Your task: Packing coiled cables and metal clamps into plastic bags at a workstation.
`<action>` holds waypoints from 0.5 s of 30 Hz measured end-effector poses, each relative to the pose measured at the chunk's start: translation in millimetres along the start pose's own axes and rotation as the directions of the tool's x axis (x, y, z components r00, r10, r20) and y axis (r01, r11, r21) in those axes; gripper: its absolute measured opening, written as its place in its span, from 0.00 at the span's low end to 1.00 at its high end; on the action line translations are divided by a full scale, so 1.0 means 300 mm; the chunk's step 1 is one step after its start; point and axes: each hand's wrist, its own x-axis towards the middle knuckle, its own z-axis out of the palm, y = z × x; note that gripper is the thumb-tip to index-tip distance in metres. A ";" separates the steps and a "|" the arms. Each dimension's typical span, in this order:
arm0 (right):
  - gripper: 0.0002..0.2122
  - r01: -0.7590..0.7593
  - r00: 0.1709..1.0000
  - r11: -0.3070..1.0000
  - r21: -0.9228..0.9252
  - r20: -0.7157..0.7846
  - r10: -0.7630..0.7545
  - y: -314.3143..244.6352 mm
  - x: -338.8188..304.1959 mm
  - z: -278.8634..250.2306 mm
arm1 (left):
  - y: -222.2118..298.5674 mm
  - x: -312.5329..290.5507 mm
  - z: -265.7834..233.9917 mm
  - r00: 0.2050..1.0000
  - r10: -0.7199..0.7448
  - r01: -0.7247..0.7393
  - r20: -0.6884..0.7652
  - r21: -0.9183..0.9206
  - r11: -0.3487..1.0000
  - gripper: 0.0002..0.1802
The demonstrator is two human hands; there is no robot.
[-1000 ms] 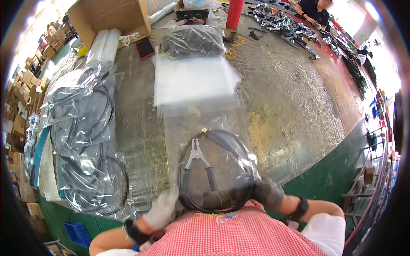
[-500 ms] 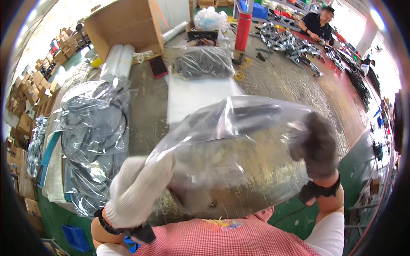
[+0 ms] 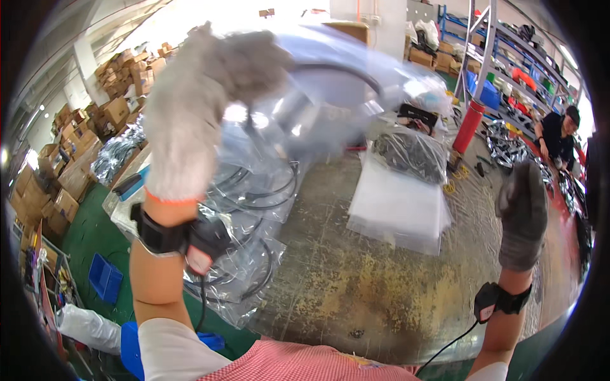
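My left hand (image 3: 216, 95), in a pale knitted glove, is raised high on the left and closed on a clear plastic bag (image 3: 311, 117). The bag is smeared by motion; a curved black tube or cable shows inside it. Below it lies a pile of clear bags with coiled black tubes or cables (image 3: 260, 203), partly hidden by my left arm. My right hand (image 3: 524, 216), in a dark glove, is up at the right with its fingers stretched out and holds nothing. Between my hands, flat empty plastic bags (image 3: 397, 203) are stacked, with a filled bag (image 3: 412, 152) on their far end.
The worn table (image 3: 343, 286) spreads in front of me. A red cylinder (image 3: 469, 127) stands at the back beside metal shelving (image 3: 508, 70). Shiny metal parts (image 3: 508, 140) lie near a co-worker (image 3: 559, 140). Cardboard boxes (image 3: 117, 111) and a blue bin (image 3: 105, 277) are at the left.
The bag, held across the table by both hands before, has swung up and left in my left hand. My right hand has let go and opened. The view has turned left.
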 end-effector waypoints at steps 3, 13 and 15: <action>0.13 0.065 0.990 0.933 -0.355 -0.096 -0.106 0.085 -0.077 -0.033 | -0.037 0.082 -0.195 0.973 0.052 -0.024 -0.226 0.127 0.992 0.27; 0.12 -0.258 0.965 0.755 -0.603 -0.123 0.231 0.229 -0.276 -0.303 | -0.697 -0.341 -0.382 0.661 -0.558 0.724 -0.501 0.228 0.651 0.14; 0.13 -0.343 0.938 0.665 -0.663 -0.213 0.272 0.226 -0.338 -0.379 | -0.614 -0.341 -0.279 0.682 -0.639 0.727 -0.356 0.232 0.646 0.17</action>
